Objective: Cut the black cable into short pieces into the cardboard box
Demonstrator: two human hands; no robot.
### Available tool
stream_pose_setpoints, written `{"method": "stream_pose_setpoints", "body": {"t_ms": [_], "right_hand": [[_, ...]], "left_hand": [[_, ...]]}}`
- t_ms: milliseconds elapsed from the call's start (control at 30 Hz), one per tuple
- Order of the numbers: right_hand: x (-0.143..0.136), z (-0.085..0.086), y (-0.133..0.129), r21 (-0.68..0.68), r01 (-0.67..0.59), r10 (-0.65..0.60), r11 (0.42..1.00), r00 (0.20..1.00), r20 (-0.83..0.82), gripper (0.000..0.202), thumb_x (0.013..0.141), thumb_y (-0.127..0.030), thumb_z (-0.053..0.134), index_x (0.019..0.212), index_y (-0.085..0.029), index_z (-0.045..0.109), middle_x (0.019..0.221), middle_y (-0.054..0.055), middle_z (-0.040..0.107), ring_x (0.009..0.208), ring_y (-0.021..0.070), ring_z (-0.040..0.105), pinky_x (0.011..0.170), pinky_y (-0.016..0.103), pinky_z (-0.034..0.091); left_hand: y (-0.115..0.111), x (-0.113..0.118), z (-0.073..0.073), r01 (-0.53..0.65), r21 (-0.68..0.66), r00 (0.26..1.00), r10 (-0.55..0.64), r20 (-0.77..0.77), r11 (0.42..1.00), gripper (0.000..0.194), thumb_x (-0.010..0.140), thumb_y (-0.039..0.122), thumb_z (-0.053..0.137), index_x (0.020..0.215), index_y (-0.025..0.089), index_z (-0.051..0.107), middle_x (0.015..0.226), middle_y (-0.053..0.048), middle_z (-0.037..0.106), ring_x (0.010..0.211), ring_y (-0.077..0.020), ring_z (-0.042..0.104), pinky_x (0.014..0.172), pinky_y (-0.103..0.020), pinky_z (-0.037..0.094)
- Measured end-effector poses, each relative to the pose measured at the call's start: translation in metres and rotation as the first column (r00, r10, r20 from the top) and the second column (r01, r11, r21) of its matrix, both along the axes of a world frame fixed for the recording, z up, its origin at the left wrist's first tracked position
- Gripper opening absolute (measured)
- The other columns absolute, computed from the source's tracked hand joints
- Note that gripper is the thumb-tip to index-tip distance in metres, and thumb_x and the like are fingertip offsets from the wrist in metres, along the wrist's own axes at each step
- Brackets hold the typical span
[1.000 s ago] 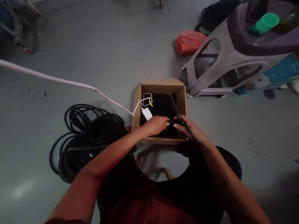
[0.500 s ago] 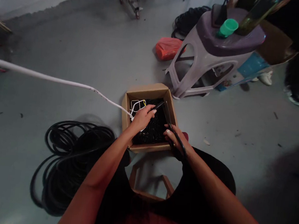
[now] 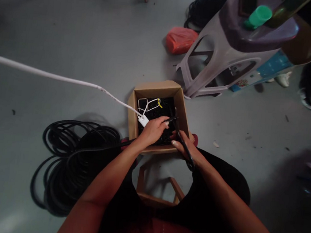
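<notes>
My left hand (image 3: 154, 131) is closed around a black hose (image 3: 173, 119), and its short end sticks out past my fingers. Above the near right side of a cardboard box (image 3: 184, 110), my right hand (image 3: 183, 143) grips dark-handled scissors (image 3: 187, 153). The scissor blades point away from me and meet the hose end; whether they are apart is hard to see. Small black cut pieces (image 3: 170, 105) fill the box. Beside my left hand, a white plastic block (image 3: 143, 120) hangs on a white cord (image 3: 78, 83).
A large coil of black hose (image 3: 64, 181) lies on the floor to my left. Right of the box stands a plastic stool (image 3: 232, 58) carrying a green cup (image 3: 260, 16). Behind it are a red bag (image 3: 180, 40) and a blue carton (image 3: 275, 67).
My left hand has moved right and nearer to me, bringing the hose end to the scissor blades. More of the white block shows. The camera view has shifted slightly.
</notes>
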State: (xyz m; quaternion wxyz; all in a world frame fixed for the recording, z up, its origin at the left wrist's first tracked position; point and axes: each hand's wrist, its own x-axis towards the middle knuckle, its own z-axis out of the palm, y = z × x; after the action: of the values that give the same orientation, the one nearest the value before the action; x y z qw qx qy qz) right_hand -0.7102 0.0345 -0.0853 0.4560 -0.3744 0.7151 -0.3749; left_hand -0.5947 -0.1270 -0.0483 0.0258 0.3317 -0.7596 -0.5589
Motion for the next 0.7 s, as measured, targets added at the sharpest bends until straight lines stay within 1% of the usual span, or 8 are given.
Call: {"method": "stream_pose_setpoints", "body": {"t_ms": [67, 133, 233, 300, 433, 567, 700], "right_hand": [[-0.001, -0.002, 0.004, 0.012, -0.031, 0.031, 0.999, 1.0, 0.002, 0.055, 0.084, -0.057, 0.054, 0.122, -0.02, 0.043, 0.11, 0.01, 0.059, 0.103, 0.025, 0.058, 0.088, 0.041, 0.048], [-0.003, -0.006, 0.009, 0.027, -0.063, 0.062, 0.998, 0.998, 0.02, 0.054, 0.085, -0.057, 0.053, 0.122, -0.02, 0.043, 0.111, 0.011, 0.058, 0.105, 0.0255, 0.057, 0.089, 0.041, 0.048], [-0.009, -0.012, 0.019, 0.044, -0.079, 0.077, 0.996, 0.996, 0.045, 0.057, 0.084, -0.058, 0.055, 0.124, -0.021, 0.042, 0.112, 0.011, 0.058, 0.106, 0.0266, 0.056, 0.09, 0.042, 0.048], [-0.013, -0.014, 0.025, 0.045, -0.076, 0.073, 0.996, 0.995, 0.066, 0.059, 0.083, -0.06, 0.054, 0.126, -0.021, 0.043, 0.112, 0.012, 0.058, 0.105, 0.0268, 0.057, 0.09, 0.043, 0.048], [-0.022, -0.015, 0.034, 0.055, -0.035, 0.03, 0.998, 0.996, 0.087, 0.062, 0.084, -0.062, 0.052, 0.13, -0.021, 0.044, 0.117, 0.013, 0.058, 0.105, 0.0272, 0.058, 0.09, 0.043, 0.049], [-0.033, -0.015, 0.04, 0.093, 0.015, -0.026, 0.996, 0.992, 0.125, 0.068, 0.081, -0.065, 0.053, 0.133, -0.022, 0.044, 0.117, 0.013, 0.058, 0.109, 0.03, 0.058, 0.095, 0.048, 0.047], [-0.039, -0.009, 0.042, 0.127, -0.001, -0.025, 0.992, 0.979, 0.205, 0.069, 0.082, -0.065, 0.052, 0.134, -0.022, 0.043, 0.12, 0.013, 0.058, 0.114, 0.0314, 0.055, 0.098, 0.05, 0.045]], "left_hand": [[0.004, 0.0, -0.002, 0.04, -0.047, 0.999, -0.039, 0.011, 0.998, 0.032, 0.092, 0.025, 0.042, 0.115, 0.018, 0.063, 0.1, -0.004, 0.07, 0.088, -0.0169, 0.063, 0.082, -0.028, 0.047], [0.008, -0.001, -0.004, 0.094, -0.081, 0.995, -0.091, 0.038, 0.992, 0.032, 0.093, 0.028, 0.043, 0.116, 0.018, 0.063, 0.111, -0.005, 0.069, 0.1, -0.0199, 0.062, 0.089, -0.03, 0.045], [0.014, -0.005, -0.006, 0.16, -0.097, 0.984, -0.151, 0.094, 0.982, 0.035, 0.094, 0.03, 0.042, 0.121, 0.017, 0.06, 0.12, -0.008, 0.066, 0.109, -0.023, 0.06, 0.095, -0.034, 0.043], [0.018, -0.009, -0.006, 0.179, -0.094, 0.979, -0.168, 0.113, 0.979, 0.037, 0.095, 0.028, 0.04, 0.125, 0.017, 0.058, 0.123, -0.008, 0.065, 0.111, -0.0228, 0.06, 0.096, -0.034, 0.043], [0.025, -0.02, -0.007, 0.181, -0.091, 0.979, -0.17, 0.115, 0.979, 0.037, 0.096, 0.028, 0.038, 0.125, 0.018, 0.057, 0.119, -0.006, 0.066, 0.107, -0.02, 0.061, 0.095, -0.032, 0.044], [0.033, -0.031, -0.011, 0.178, -0.088, 0.982, -0.171, 0.078, 0.98, 0.037, 0.095, 0.027, 0.037, 0.124, 0.016, 0.058, 0.109, -0.007, 0.069, 0.098, -0.019, 0.063, 0.091, -0.031, 0.045], [0.038, -0.04, -0.016, 0.141, -0.067, 0.99, -0.139, 0.031, 0.988, 0.036, 0.095, 0.027, 0.037, 0.123, 0.016, 0.059, 0.101, -0.007, 0.07, 0.091, -0.0179, 0.063, 0.087, -0.03, 0.046]]}}
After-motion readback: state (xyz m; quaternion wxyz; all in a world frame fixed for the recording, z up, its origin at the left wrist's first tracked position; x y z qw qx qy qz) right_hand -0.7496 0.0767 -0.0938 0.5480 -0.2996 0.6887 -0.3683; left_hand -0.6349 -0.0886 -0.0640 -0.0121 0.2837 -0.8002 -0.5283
